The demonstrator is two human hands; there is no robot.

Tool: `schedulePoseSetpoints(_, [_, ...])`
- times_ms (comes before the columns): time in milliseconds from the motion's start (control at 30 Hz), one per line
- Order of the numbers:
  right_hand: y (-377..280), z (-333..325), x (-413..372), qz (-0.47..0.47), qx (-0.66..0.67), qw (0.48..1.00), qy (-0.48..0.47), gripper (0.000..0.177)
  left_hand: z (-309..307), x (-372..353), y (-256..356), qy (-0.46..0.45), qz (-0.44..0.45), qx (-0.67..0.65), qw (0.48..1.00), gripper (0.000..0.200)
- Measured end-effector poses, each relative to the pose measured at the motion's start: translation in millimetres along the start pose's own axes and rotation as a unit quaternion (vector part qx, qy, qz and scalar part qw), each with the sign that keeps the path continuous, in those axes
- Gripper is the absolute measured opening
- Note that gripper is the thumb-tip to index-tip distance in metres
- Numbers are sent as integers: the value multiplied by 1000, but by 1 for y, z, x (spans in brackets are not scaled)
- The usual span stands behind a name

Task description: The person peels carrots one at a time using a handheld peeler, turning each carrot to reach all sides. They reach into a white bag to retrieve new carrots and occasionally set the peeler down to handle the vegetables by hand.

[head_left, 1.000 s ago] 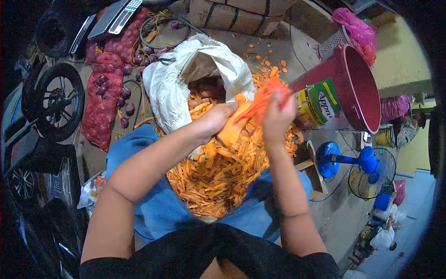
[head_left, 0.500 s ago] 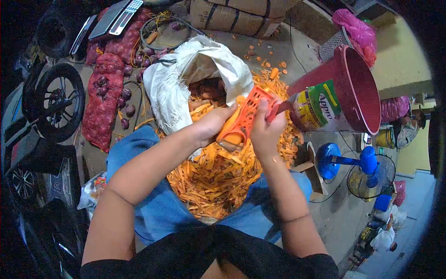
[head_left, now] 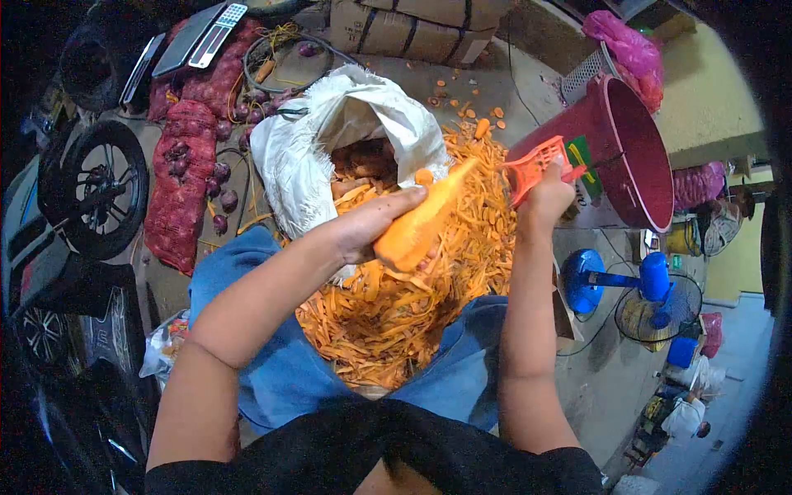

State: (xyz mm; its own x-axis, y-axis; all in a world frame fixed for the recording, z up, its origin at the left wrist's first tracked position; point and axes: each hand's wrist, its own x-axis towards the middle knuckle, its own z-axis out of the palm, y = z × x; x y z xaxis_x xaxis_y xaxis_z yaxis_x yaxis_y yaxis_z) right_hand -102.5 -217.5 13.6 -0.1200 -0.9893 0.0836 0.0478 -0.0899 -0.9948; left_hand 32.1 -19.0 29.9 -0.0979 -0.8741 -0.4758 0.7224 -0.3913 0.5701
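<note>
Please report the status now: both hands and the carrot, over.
Left hand grips carrot. Right hand grips peeler, apart from carrot, beside red bucket. Nothing between them.

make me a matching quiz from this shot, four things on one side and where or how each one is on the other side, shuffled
Things:
1. carrot
2. peeler
3. white sack
4. red bucket

Places or states:
a. held up in the right hand
b. tipped on its side, at the right
c. gripped in the left hand
d. open at the top, beyond the pile of peelings

Pairs: 1-c, 2-a, 3-d, 4-b
</note>
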Motion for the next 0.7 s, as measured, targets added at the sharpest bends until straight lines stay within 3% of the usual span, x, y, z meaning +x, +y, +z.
schedulePoseSetpoints(67, [-21, 14, -45, -26, 91, 983, -156, 20, -8, 8, -1, 46, 3, 31, 998, 39])
schedulePoseSetpoints(133, [-27, 23, -79, -31, 44, 967, -248, 18, -15, 19, -6, 32, 21, -75, 996, 31])
schedulePoseSetpoints(200, [-21, 30, -112, -100, -32, 966, -235, 15, -18, 23, -10, 34, 32, -50, 998, 32])
schedulePoseSetpoints(300, [-1, 27, -90, -134, -81, 964, -216, 14, -17, 22, -20, 49, -16, -13, 999, 34])
schedulePoseSetpoints(367, [22, 21, -34, -245, -254, 935, -48, 14, 0, 4, -11, 27, -38, 67, 997, 37])
schedulePoseSetpoints(433, [16, 12, -5, -66, -29, 997, -9, 15, 5, -3, -8, 20, -55, 113, 992, 40])
schedulePoseSetpoints(467, [29, -2, 13, -91, -123, 988, 22, 16, 5, -3, -7, 19, -55, 113, 992, 40])
schedulePoseSetpoints(533, [1, 5, -4, 21, -42, 999, -12, 15, 4, -1, -5, 31, -50, 35, 998, 38])
schedulePoseSetpoints(600, [-17, 22, -42, -45, 26, 991, -125, 15, -6, 11, -8, 48, -35, 0, 998, 37])
schedulePoseSetpoints(667, [-35, 27, -89, -58, -23, 966, -253, 16, -7, 15, -10, 65, -24, -32, 997, 36])
schedulePoseSetpoints(700, [-32, 28, -101, -58, -22, 966, -252, 16, -4, 14, -10, 76, -13, -40, 996, 35])
